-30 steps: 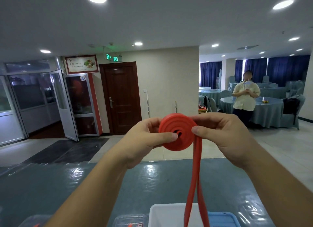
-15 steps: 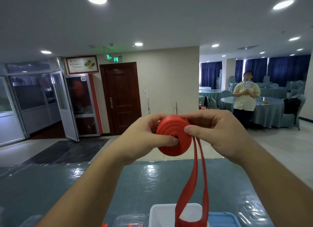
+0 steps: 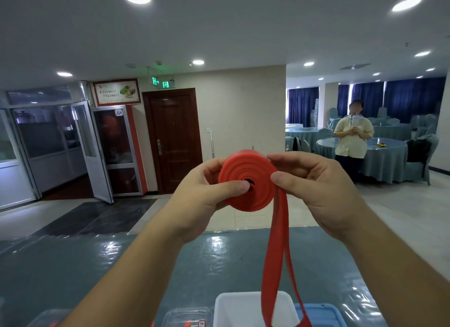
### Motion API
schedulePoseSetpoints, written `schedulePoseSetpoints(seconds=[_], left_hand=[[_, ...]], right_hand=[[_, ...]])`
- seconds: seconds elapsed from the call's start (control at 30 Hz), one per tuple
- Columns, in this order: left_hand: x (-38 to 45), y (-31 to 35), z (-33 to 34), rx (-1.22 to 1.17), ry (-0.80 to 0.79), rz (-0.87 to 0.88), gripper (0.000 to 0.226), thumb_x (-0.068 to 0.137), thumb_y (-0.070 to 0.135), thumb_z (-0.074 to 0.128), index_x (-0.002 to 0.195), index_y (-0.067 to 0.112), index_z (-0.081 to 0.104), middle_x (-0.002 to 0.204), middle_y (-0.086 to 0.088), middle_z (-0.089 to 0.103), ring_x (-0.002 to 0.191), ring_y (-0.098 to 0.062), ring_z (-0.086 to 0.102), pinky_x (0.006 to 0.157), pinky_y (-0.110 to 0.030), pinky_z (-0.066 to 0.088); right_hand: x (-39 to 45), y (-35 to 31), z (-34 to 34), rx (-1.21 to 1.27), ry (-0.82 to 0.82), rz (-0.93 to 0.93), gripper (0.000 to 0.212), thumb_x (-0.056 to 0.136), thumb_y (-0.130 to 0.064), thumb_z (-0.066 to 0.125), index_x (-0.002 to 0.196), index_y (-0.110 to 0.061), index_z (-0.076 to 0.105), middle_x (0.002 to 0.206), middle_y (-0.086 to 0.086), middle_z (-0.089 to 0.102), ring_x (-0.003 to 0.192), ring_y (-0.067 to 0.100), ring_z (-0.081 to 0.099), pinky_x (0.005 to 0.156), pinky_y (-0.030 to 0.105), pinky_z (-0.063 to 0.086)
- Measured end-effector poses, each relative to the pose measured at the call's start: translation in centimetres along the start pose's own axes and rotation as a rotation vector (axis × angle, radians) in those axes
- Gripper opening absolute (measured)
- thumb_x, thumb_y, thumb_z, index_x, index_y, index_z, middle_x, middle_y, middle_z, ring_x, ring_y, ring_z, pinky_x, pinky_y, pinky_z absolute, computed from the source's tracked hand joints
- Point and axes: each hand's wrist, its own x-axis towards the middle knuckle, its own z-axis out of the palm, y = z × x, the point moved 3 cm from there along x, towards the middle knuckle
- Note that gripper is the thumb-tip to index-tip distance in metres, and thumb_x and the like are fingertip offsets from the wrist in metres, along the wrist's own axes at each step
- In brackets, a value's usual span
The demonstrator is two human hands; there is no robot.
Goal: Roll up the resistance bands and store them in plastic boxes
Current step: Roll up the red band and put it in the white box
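Note:
A red resistance band (image 3: 250, 180) is wound into a thick flat coil that I hold up at chest height. My left hand (image 3: 207, 192) grips the coil from the left, thumb pressed near its centre hole. From the right, my right hand (image 3: 314, 187) pinches the coil's edge, thumb on the front face. The unrolled tail of the band (image 3: 275, 265) hangs down as a loop to the frame's bottom edge. A white plastic box (image 3: 233, 307) sits below it on the table.
A blue-grey shiny table cover (image 3: 121, 265) spreads under my arms. A blue lid (image 3: 323, 314) lies right of the white box, and clear plastic boxes (image 3: 187, 317) sit to its left. A person (image 3: 353, 136) stands far right beside round tables.
The coil has turned and grown slightly as more band wound on. The hanging tail has swung and shortened, its loop end now rising near the white box.

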Motion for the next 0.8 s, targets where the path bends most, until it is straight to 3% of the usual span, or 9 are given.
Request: schedulePoseSetpoints(seconds=[0.07,0.23,0.43,0.63,0.8], left_hand=[[-0.1,-0.3,0.2,-0.018,0.017,0.001,0.052,0.075,0.005,0.082,0.124,0.006,0.066,0.107,-0.009,0.078,0.100,-0.027,0.076,0.092,-0.040,0.063],[0.2,0.6,0.5,0.227,-0.036,0.016,0.035,0.085,0.001,0.080,0.116,0.016,0.073,0.101,-0.005,0.080,0.094,-0.018,0.076,0.085,-0.028,0.062],[0.1,0.1,0.8,0.080,0.028,0.041,0.041,0.081,-0.001,0.080,0.120,0.007,0.069,0.108,-0.014,0.078,0.103,-0.030,0.076,0.092,-0.035,0.062],[0.2,0.1,0.9,0.319,-0.050,-0.003,0.042,0.083,0.007,0.084,0.121,0.020,0.070,0.107,-0.003,0.078,0.099,-0.019,0.076,0.085,-0.029,0.062],[-0.2,-0.3,1.2,0.034,0.049,0.006,0.045,0.080,0.006,0.081,0.123,0.009,0.068,0.110,-0.014,0.077,0.104,-0.032,0.075,0.093,-0.043,0.063]], right_hand=[[-0.1,0.2,-0.3,0.025,-0.014,0.014,0.040,0.075,-0.020,0.075,0.114,-0.015,0.076,0.106,0.008,0.082,0.099,0.024,0.079,0.088,0.031,0.063],[-0.1,0.0,-0.5,-0.050,-0.035,-0.008,0.035,0.075,-0.020,0.076,0.110,-0.016,0.078,0.102,0.004,0.082,0.099,0.022,0.079,0.090,0.031,0.062],[-0.1,0.3,-0.9,0.056,-0.023,0.015,0.034,0.076,-0.018,0.075,0.111,-0.019,0.079,0.108,0.010,0.081,0.103,0.029,0.078,0.092,0.037,0.063],[-0.3,0.0,-0.8,-0.140,-0.053,0.000,0.035,0.074,-0.023,0.078,0.108,-0.020,0.079,0.099,0.001,0.082,0.096,0.019,0.079,0.085,0.029,0.062],[-0.6,0.2,-0.9,0.024,0.026,-0.008,0.033,0.075,-0.019,0.076,0.108,-0.020,0.079,0.104,0.007,0.082,0.100,0.025,0.079,0.089,0.033,0.063]])
